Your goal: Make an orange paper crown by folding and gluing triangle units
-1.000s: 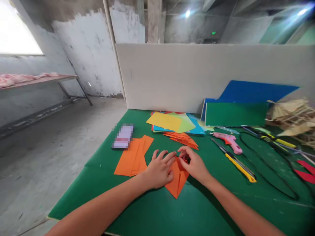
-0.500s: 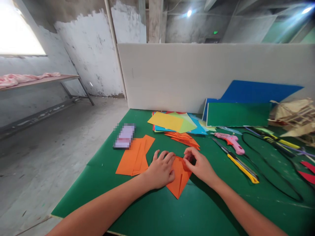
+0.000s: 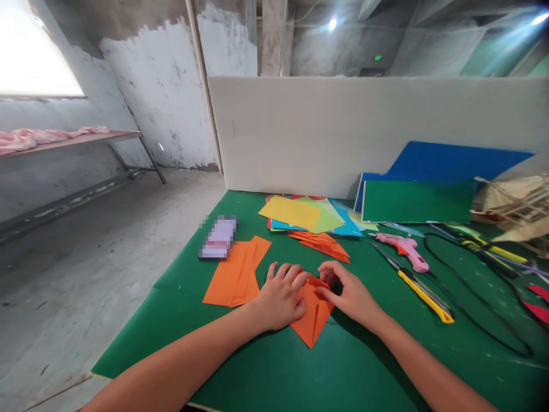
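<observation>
A folded orange paper (image 3: 309,331) lies on the green tabletop in front of me, one point towards me and a crease line down its middle. My left hand (image 3: 281,298) rests flat on its left side with the fingers stretched out. At the upper right edge, my right hand (image 3: 348,293) pinches a flap of the paper between thumb and fingers and holds it slightly raised. Part of the paper is hidden under both hands. Just beyond sits a stack of folded orange pieces (image 3: 321,245). More orange sheets (image 3: 234,277) lie to the left.
A blurred phone (image 3: 219,237) is at the left. Coloured paper sheets (image 3: 289,213) are piled at the back. To the right are a pink glue gun (image 3: 405,249) with its black cord, a yellow utility knife (image 3: 424,294) and green board (image 3: 416,201). A white panel (image 3: 291,134) stands behind.
My right thumb and fingers have shifted slightly left and lifted the paper's upper right flap. My left hand stays pressed on the paper.
</observation>
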The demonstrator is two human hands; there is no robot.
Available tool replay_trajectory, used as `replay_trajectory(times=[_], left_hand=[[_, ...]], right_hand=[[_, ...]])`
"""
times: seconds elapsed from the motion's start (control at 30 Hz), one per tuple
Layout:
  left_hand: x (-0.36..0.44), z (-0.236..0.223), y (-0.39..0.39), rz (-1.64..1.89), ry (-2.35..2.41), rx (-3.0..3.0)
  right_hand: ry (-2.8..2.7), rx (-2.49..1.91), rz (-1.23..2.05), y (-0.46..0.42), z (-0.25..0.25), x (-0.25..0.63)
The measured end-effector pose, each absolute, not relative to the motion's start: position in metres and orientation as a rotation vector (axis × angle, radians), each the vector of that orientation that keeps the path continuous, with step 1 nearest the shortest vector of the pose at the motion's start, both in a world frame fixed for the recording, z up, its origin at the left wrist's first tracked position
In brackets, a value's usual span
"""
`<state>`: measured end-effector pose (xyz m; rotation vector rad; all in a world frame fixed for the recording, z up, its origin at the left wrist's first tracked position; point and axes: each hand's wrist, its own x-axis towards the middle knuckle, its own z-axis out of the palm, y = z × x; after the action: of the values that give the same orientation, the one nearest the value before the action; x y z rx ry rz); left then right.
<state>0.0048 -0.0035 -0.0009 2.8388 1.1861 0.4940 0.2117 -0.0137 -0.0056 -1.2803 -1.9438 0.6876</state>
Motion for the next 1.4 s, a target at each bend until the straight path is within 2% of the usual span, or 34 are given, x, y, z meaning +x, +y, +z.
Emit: replay_trajectory(times=[0.57, 0.9, 1.07, 1.4], left_hand=[[0.004, -0.002, -0.004, 0.502, 1.186, 2.898], [0.003, 0.0, -0.003, 0.434, 1.152, 2.905], [-0.004, 0.007, 0.003, 0.416, 1.066, 2.776], [-0.018, 0.007, 0.021, 0.636, 1.043, 2.392]], right_hand=[[-2.116, -1.205, 0.673, -0.018, 0.004, 0.214], [-2.381, -0.987, 0.52, -0.016, 0.006, 0.22], [-2.454, -0.975, 0.436, -0.016, 0.008, 0.218], [-2.408, -1.086, 0.404, -0.017, 0.004, 0.202]])
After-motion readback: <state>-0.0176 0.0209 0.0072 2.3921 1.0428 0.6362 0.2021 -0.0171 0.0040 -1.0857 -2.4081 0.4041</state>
